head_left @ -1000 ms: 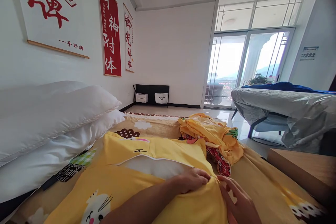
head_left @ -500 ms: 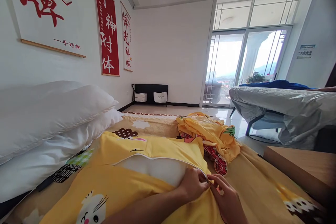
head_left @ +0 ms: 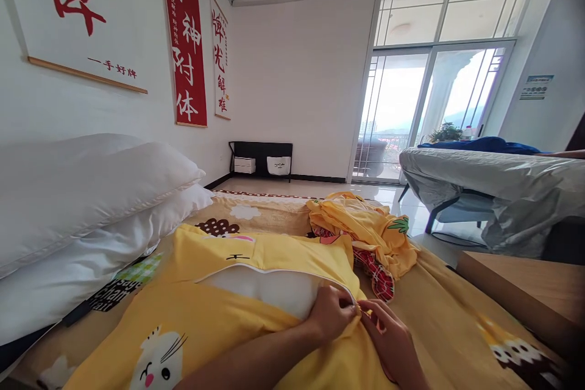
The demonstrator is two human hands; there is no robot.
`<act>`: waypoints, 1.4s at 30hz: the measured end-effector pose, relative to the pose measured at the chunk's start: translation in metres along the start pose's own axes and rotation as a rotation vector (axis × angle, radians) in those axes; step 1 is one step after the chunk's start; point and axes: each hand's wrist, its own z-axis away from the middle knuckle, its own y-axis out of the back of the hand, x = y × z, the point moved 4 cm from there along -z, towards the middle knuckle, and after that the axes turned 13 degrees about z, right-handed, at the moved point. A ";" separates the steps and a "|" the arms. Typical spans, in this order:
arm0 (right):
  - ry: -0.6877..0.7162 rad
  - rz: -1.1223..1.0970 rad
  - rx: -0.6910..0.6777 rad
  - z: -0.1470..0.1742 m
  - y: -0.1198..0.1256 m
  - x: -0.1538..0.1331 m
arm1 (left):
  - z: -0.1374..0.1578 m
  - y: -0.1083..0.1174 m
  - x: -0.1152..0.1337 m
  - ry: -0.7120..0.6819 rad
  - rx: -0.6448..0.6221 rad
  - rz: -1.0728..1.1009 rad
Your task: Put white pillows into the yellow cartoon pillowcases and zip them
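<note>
A yellow pillowcase [head_left: 219, 311] printed with a white cartoon face lies in front of me on the bed. Its long zippered opening [head_left: 274, 270] gapes, and a white pillow [head_left: 269, 294] shows inside. At the right end of the opening, my left hand [head_left: 333, 314] is closed in a pinch on the zippered edge, the forearm crossing over the case. Close beside it, my right hand [head_left: 388, 335] pinches the same edge from the right, fingertips almost meeting the left ones. The zipper pull itself is hidden by the fingers.
Two white pillows [head_left: 95, 189] are stacked at the left. Crumpled yellow fabric [head_left: 365, 225] lies on the patterned bedsheet [head_left: 443, 304] beyond my hands. A wooden-topped box or table [head_left: 530, 283] stands at the right, with a plastic-covered table [head_left: 493, 177] behind it.
Both hands stay pinched at the right end of the opening, shifting only slightly up and left in view. The camera has tilted slightly; the pillowcase looks much the same.
</note>
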 end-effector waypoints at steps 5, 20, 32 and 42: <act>0.026 0.013 -0.011 0.000 0.000 -0.001 | -0.001 0.001 -0.004 0.189 0.009 0.176; -0.241 -0.045 -0.270 -0.001 0.006 -0.018 | 0.002 0.002 -0.014 0.350 0.050 0.483; -0.320 -0.013 -0.364 -0.009 0.008 -0.024 | 0.003 -0.002 -0.015 0.419 0.006 0.642; -0.347 -0.280 -0.356 0.001 -0.005 -0.005 | 0.002 -0.002 -0.015 0.303 0.025 0.673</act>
